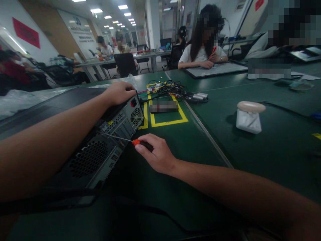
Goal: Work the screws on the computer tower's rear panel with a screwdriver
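A desktop computer case [124, 125] lies at the left with its rear panel facing me. My left hand [120, 93] rests on its far top corner, fingers curled over the edge beside the power supply fan [135, 116]. In my right hand [157, 154] is a screwdriver [139, 143] with an orange and black handle. Its thin shaft reaches left to the rear panel, above the large honeycomb vent [89, 159]. Whether the tip sits in a screw is too small to tell. My left forearm hides part of the case.
Beyond the case, a tangle of cables [170, 87] lies near yellow tape [170, 124] on the green table [210, 113]. A white box-shaped object with a round beige top [249, 117] stands at the right. Across the table, a person [205, 43] works over a flat panel [218, 69].
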Tool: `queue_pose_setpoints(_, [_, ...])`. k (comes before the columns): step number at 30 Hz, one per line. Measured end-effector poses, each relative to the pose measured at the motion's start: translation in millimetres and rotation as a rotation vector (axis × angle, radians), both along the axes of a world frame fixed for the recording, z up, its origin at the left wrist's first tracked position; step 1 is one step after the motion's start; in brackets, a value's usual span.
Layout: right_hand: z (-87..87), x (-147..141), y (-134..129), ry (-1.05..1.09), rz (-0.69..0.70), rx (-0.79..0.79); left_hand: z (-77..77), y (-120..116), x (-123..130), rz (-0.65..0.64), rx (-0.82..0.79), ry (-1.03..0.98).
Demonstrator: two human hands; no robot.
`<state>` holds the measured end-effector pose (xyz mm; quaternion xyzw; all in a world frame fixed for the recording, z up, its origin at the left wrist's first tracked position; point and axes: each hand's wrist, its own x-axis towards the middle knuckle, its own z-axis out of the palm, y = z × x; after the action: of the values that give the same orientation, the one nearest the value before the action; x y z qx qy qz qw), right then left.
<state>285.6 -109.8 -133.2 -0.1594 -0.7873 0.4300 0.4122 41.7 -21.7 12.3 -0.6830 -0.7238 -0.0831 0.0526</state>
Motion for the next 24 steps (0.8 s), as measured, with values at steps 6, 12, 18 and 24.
queue_pose_setpoints(6, [1.5, -0.2, -2.0, 0.011, 0.011, -0.061, 2.0, -4.4, 2.8, -0.033, -0.014, 0.031])
queue_pose_setpoints(12, [-0.2, -1.0, -1.9, -0.006, 0.002, -0.039, 3.2, -5.5, 3.7, -0.034, -0.012, 0.019])
queue_pose_setpoints(18, [-0.3, -0.8, -1.1, -0.014, 0.001, -0.037, 1.8, -4.0, 3.4, -0.016, -0.008, 0.023])
queue_pose_setpoints(24, [-1.3, -1.2, -1.0, -0.016, -0.001, -0.047, -2.8, 3.5, -4.7, -0.002, 0.029, -0.035])
